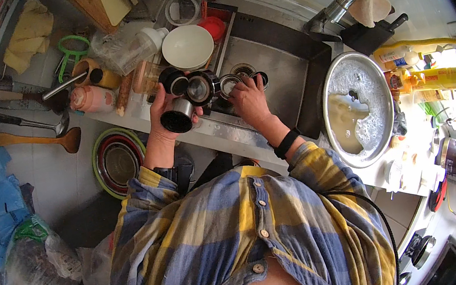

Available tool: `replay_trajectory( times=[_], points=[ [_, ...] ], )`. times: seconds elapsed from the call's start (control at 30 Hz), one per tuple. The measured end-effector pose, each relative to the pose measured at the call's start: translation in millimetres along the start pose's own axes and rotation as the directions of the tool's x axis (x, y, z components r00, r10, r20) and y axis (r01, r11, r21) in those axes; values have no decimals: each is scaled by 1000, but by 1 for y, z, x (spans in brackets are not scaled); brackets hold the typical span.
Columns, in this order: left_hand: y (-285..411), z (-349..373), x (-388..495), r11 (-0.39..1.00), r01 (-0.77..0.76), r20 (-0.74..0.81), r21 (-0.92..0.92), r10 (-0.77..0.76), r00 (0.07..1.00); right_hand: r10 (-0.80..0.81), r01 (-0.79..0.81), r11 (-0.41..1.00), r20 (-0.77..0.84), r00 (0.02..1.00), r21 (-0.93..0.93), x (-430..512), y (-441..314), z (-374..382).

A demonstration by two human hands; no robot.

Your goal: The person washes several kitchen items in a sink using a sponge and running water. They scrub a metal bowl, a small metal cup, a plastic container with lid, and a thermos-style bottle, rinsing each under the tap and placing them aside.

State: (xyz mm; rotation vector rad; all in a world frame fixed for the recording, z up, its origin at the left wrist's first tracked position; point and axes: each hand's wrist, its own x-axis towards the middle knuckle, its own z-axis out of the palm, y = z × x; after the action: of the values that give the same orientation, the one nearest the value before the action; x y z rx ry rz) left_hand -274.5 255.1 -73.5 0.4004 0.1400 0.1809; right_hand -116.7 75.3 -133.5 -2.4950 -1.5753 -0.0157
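My left hand [164, 119] holds a cluster of small metal parts with black rims: a steel cylinder [179, 110], a round black cup-like piece [174, 81] and a black-rimmed round piece with a steel face [201, 88]. Over the near left part of the steel sink [263, 55], my right hand [250, 101] has its fingertips on small round metal pieces. One metal ring piece [230, 84] lies at its left, and a dark-rimmed one [262, 80] is at its fingers. Behind them is the sink drain [242, 70].
A large steel basin [330, 127] of sudsy water stands right of the sink. White bowls [187, 46], a plastic container [132, 46] and a pink jar [92, 99] stand left. A knife block [367, 37] is behind right; nested basins [100, 161] are below left.
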Motion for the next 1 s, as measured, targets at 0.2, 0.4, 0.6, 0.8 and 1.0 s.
replay_trajectory(
  times=[0.2,0.4,0.6,0.8,1.0],
  points=[
    [1,2,-2,1000,1,-1,2,-1,1000,38,-40,998,46,998,38,-1,-2,1],
    [-1,9,2,1000,7,-38,24,-6,999,-11,-1,996,142,990,84,1,1,-15],
    [-2,16,11,994,72,-178,82,-57,982,186,-142,732,5,982,666,2,18,-57],
    [-27,28,29,989,145,-60,15,-144,988,2,-241,-45,241,970,970,2,18,-72],
    [-37,38,38,978,194,36,-79,-191,981,29,-207,-438,243,970,875,0,12,-61]
  ],
)
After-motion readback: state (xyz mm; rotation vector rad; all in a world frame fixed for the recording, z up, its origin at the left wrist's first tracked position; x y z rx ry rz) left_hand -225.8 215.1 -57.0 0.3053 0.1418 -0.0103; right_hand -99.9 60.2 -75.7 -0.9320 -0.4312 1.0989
